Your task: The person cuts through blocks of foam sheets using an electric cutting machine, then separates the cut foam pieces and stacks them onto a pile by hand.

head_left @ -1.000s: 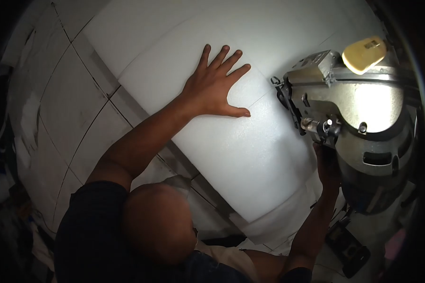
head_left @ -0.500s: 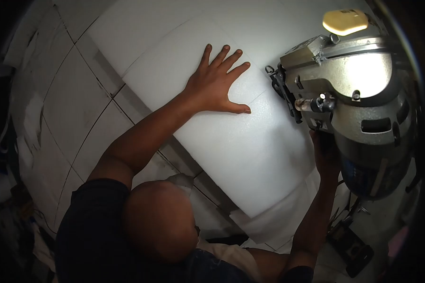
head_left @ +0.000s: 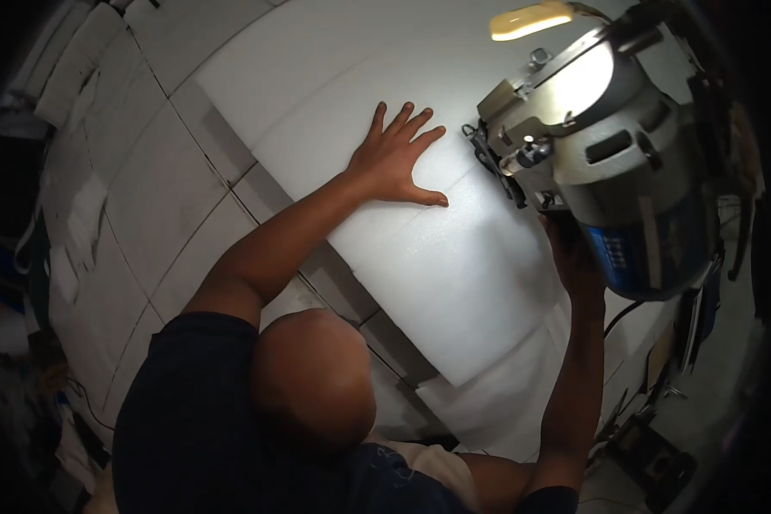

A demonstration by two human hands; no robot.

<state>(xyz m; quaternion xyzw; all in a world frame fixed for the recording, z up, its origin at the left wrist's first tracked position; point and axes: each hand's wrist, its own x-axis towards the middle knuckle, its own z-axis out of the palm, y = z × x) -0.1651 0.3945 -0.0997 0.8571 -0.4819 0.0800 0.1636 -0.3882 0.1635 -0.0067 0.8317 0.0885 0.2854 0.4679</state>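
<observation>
My left hand (head_left: pixel 394 163) lies flat, fingers spread, on a white foam-like sheet (head_left: pixel 454 291). To its right stands a cutting machine (head_left: pixel 565 137) with a metal body, a large rounded motor housing with a blue band (head_left: pixel 630 253), and a yellow part (head_left: pixel 531 20) at the top. My right hand (head_left: pixel 574 257) is closed at the machine's lower side, on what looks like its handle; the housing hides part of the fingers and the grip. A faint line crosses the sheet between my left hand and the machine's black front fitting (head_left: pixel 493 163).
Below the sheet are pale table panels (head_left: pixel 128 180) with dark joints. Loose thin white sheets (head_left: pixel 488 403) stick out at the near edge. A person's head (head_left: pixel 313 377) and dark sleeve fill the lower left. A black cable (head_left: pixel 621 317) hangs by the right arm; dark equipment (head_left: pixel 651 463) stands lower right.
The camera view has shifted and turned a little. The machine appears further up and left, tilted differently, and slightly nearer my left hand. That hand stays spread on the sheet.
</observation>
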